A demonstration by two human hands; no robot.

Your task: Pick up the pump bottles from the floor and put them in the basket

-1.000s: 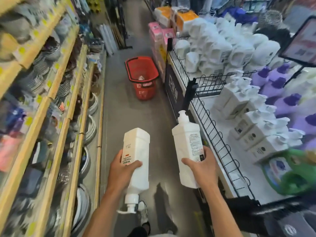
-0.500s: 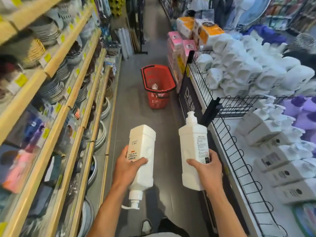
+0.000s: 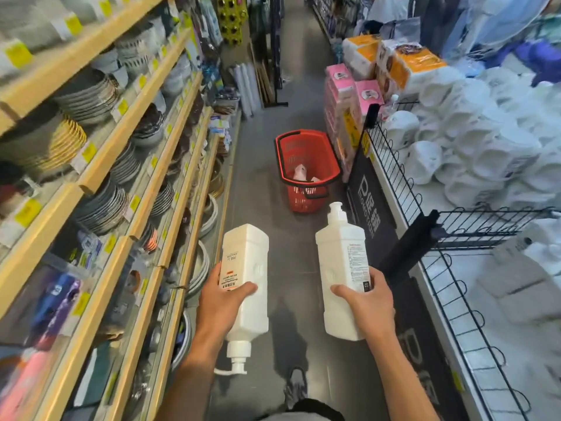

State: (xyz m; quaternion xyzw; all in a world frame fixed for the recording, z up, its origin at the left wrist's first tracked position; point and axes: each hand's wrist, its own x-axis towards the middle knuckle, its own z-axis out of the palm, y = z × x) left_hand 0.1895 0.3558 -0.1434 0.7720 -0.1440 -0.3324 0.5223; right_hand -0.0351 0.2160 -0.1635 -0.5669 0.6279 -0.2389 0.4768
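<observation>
A strip of grey floor (image 3: 261, 183) runs open ahead to the red plastic basket (image 3: 326, 161), whose top is uncovered. Wooden shelves of stacked plates (image 3: 136, 136) wall the left side. A black wire railing (image 3: 391, 159) and a stack of pink packs (image 3: 340, 95) hem the right, the packs just beside the basket.

A shop aisle is shown; left of the left grip (image 3: 224, 302), wooden shelves (image 3: 136, 129) edged with yellow price tags (image 3: 30, 211) are stacked with plates (image 3: 91, 98); right of the right grip (image 3: 367, 302), wire bins (image 3: 391, 165) are heaped with white bottles (image 3: 485, 147).
</observation>
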